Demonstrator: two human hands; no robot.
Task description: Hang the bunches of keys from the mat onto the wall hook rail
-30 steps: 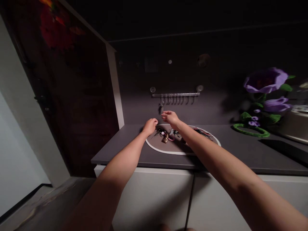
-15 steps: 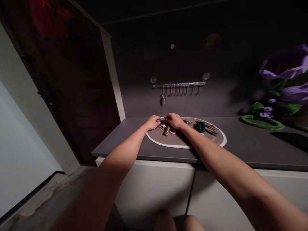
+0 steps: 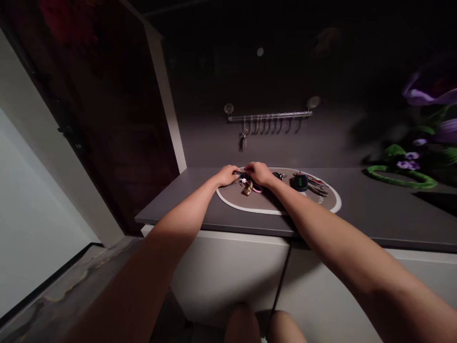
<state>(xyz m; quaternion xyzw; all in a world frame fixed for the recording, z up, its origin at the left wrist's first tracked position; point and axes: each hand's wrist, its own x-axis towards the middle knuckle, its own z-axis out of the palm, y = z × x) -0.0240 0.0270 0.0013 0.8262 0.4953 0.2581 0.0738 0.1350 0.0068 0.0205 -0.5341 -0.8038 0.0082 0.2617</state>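
A bunch of keys [image 3: 244, 181] with a gold-brown charm [image 3: 247, 190] and a pink loop [image 3: 257, 189] lies on an oval brown mat [image 3: 264, 206] with a white rim. My left hand [image 3: 225, 176] is closed at the left side of the bunch, fingertips pinching its dark upper part. From the right, my right hand [image 3: 260, 174] has its fingers curled together on the same bunch. Exactly which piece each hand grips is too small to tell. Right of my right wrist are a dark key fob with metal [image 3: 280, 176] and a black case with green marking [image 3: 300, 181].
More keys and cords [image 3: 317, 186] lie at the mat's right. A clear hook rail [image 3: 271, 116] on the wall carries one small key set [image 3: 244, 139]. Purple flowers with a green ring base [image 3: 400, 177] stand right on the grey counter [image 3: 171, 200]. White cabinets are below.
The view has tilted down a little, so the rail and mat appear higher. Both hands stay at the bunch of keys, with only slight finger movement.
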